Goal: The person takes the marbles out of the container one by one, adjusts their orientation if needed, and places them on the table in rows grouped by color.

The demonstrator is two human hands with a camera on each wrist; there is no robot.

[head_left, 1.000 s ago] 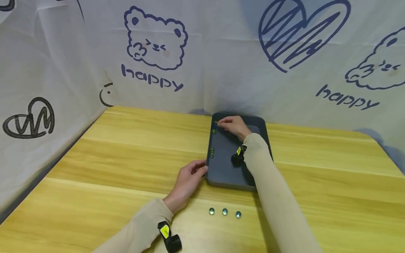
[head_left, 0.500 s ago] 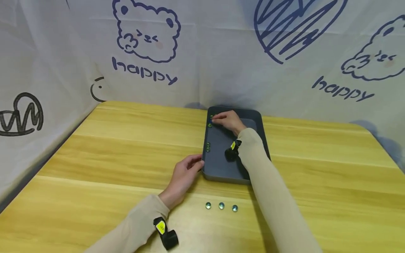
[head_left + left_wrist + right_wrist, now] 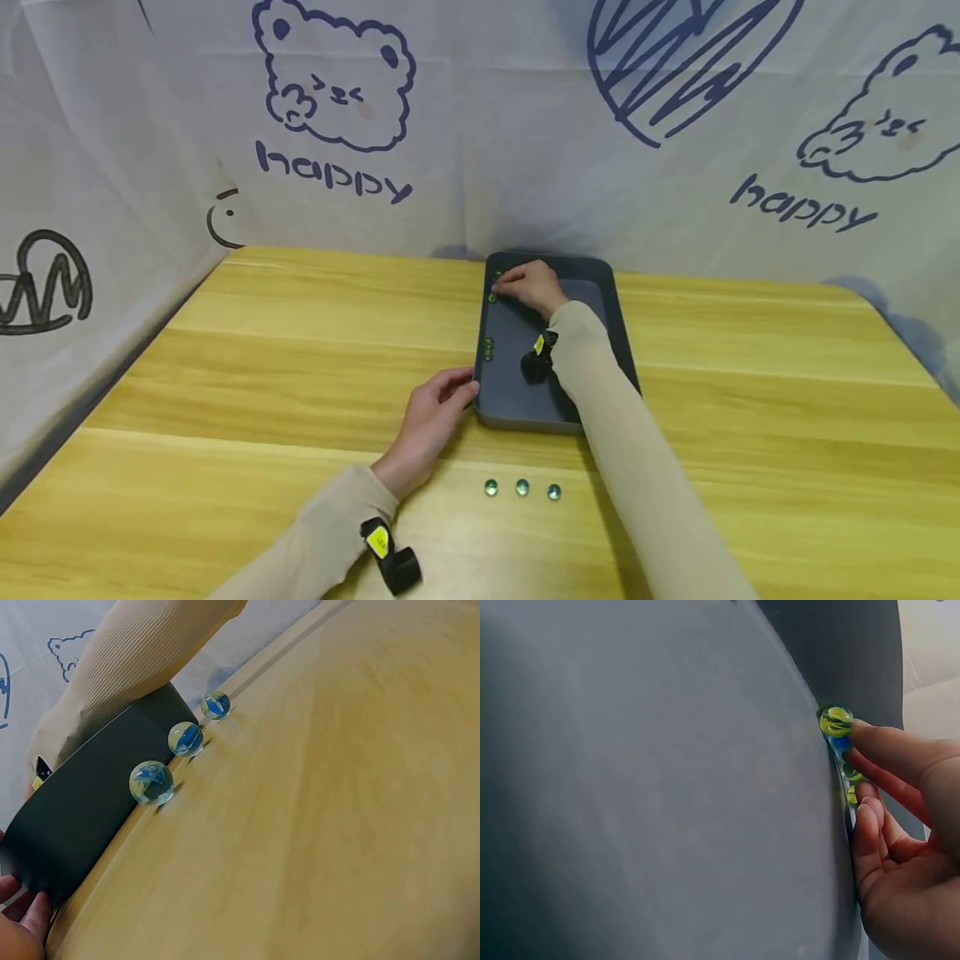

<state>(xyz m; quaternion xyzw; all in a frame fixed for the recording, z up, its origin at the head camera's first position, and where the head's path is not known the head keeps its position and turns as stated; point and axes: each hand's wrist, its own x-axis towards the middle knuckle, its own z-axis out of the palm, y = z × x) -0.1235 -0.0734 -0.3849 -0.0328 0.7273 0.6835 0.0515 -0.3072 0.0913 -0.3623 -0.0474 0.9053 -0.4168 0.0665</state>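
A dark grey tray (image 3: pixel 513 392) lies on the wooden table. Inside it, near the far end of the left wall, my right hand (image 3: pixel 534 287) pinches a blue marble (image 3: pixel 841 742) with thumb and fingertips. Beside it in the right wrist view is a yellow-green marble (image 3: pixel 836 721), and further ones are partly hidden by fingers. A pair of greenish marbles (image 3: pixel 488 348) rests lower along the same wall. My left hand (image 3: pixel 431 417) touches the outside of the tray near its front left corner, fingers extended against the wall (image 3: pixel 82 802).
Three clear marbles with blue swirls (image 3: pixel 186 739) lie in a spaced row on the table (image 3: pixel 262 375) in front of the tray. White cloth (image 3: pixel 480 125) with drawings hangs behind and to the left of the table.
The head view has shifted, so the scene sits slightly more to the left and higher. My right fingertips now cover the blue marble in that view. My left hand stays at the tray wall.
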